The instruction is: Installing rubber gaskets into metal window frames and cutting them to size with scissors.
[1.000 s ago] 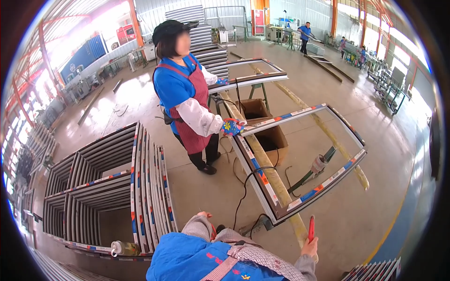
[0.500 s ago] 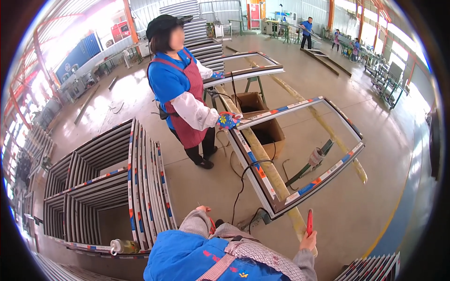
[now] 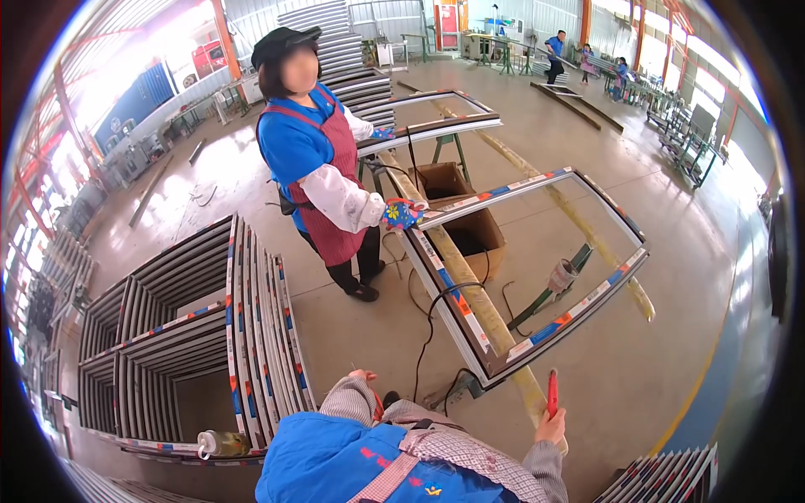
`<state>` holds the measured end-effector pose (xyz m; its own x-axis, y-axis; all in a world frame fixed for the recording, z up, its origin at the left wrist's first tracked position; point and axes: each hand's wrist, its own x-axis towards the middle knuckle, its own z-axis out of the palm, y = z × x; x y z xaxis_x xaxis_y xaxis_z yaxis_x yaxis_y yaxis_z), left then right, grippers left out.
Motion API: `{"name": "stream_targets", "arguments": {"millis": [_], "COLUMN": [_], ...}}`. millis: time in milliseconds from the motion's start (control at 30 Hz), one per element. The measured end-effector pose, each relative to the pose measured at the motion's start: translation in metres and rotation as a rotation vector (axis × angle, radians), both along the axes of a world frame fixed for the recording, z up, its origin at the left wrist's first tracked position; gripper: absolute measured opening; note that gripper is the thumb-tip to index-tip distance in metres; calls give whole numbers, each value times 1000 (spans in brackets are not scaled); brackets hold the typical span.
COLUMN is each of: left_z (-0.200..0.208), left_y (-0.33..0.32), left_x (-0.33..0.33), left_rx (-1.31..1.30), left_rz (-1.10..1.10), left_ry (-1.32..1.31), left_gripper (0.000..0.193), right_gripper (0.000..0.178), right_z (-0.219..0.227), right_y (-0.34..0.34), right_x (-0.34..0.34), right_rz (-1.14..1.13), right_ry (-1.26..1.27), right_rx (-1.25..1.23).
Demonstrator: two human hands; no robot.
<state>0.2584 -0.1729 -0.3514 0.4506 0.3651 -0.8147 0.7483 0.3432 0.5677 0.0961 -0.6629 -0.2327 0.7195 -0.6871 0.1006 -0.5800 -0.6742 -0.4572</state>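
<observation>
My right hand [image 3: 551, 427], at the lower right, is closed round a slim red tool [image 3: 553, 394] that points up. Its exact kind does not show. My left hand [image 3: 366, 375], low and left of the middle, has its fingers closed together, and what they hold is too small to make out. A strip of red [image 3: 379, 408] shows beside the left wrist. The nearest thing ahead is a dark window frame [image 3: 579, 314] with coloured protective tape, lying on yellow-padded rails [image 3: 528, 394]. Its near corner lies between my hands, apart from both.
Across the frame stands a co-worker [image 3: 319, 168], whose patterned glove [image 3: 402, 214] touches its far left corner. Stacked frames [image 3: 232, 335] with a bottle [image 3: 223, 443] fill the left. Cardboard boxes [image 3: 478, 239] and a black cable [image 3: 428, 335] are by the rails. More frames [image 3: 667, 478] stand lower right.
The co-worker's head has turned toward me, with the glove still at the frame's corner. My hands and the red tool have hardly moved. Far off, a worker in blue has shifted a little.
</observation>
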Motion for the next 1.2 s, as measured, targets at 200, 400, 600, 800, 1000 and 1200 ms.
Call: {"name": "stream_targets", "arguments": {"millis": [200, 400, 600, 800, 1000, 1200], "left_z": [-91, -123, -98, -23, -65, -84], "left_y": [72, 61, 58, 4, 28, 112], "left_x": [-2, -22, -1, 10, 16, 91], "left_rx": [287, 32, 283, -5, 229, 843], "left_rz": [-455, -386, -498, 75, -324, -854], "left_ry": [-220, -922, -131, -60, -167, -25], "left_gripper": [34, 37, 32, 29, 27, 39], "right_gripper": [23, 23, 22, 22, 23, 23], "right_z": [-6, 5, -11, -15, -9, -13], "right_y": [7, 9, 4, -5, -2, -3], "right_x": [27, 13, 19, 2, 6, 9], "right_rz": [66, 36, 71, 4, 61, 79], "right_ry": [-6, -32, -36, -28, -47, -4], "right_rx": [66, 56, 40, -1, -35, 23]}}
